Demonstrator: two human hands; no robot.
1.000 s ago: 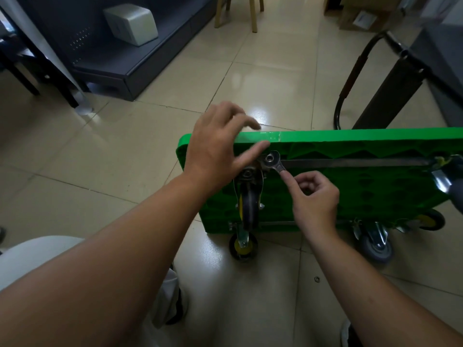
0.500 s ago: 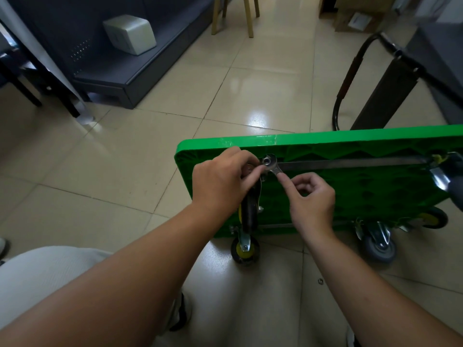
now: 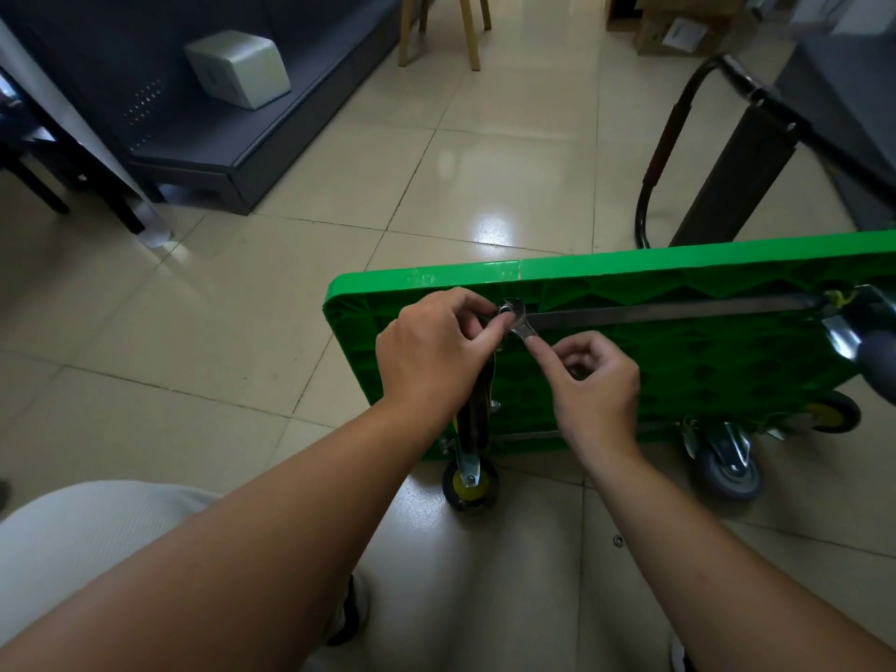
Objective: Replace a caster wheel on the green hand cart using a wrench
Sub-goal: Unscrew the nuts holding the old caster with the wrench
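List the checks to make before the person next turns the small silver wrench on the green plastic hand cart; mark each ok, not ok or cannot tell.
1. Small silver wrench head on the fastener: ok.
2. Right hand pinches the wrench handle: ok.
3. Left hand pinches at the wrench head, steadying it: ok.
4. Green plastic hand cart stands on its side, underside towards the person: ok.
5. Fastener loose or tight: cannot tell.
6. Loose hardware collected: not ok, a small metal piece lies on the tiled floor.

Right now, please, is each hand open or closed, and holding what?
Left hand: closed, fingers pinching the wrench at its head.
Right hand: closed, fingers pinching the wrench handle.
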